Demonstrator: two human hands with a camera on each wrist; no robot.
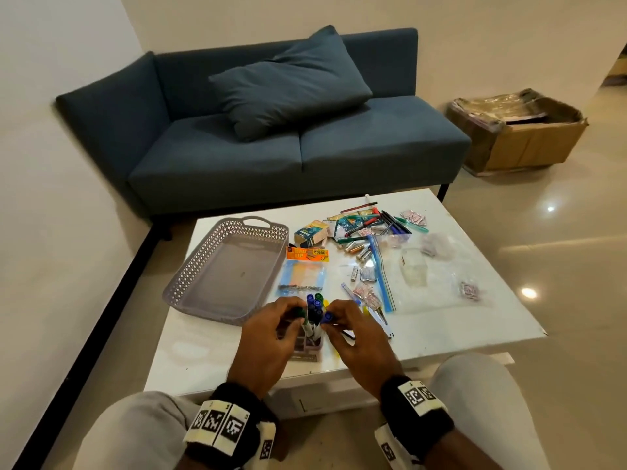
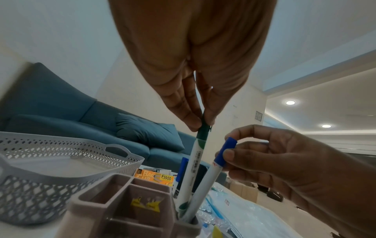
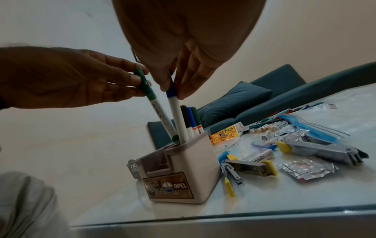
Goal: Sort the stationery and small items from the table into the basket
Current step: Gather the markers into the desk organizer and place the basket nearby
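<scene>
- our left hand pinches the green-capped marker at its cap, thumb against fingertips, with the marker's foot down in the organiser.
- our right hand pinches the blue-capped marker the same way, just beside the green one; both lean in the same rear compartment.
- we judge these markers light and stiff, with smooth barrels. a cap may pull off under a lift, so a hold lower on the white barrel looks safer.
- the desk organiser stands on the white table near its front edge, more markers upright in it. it looks like rigid plastic; loaded, it may tip, so we would take it by its walls.
- the grey basket sits just beyond to the left, nothing in it that we can see.
- staplers, batteries, pens and crinkly packets lie to the right.
</scene>
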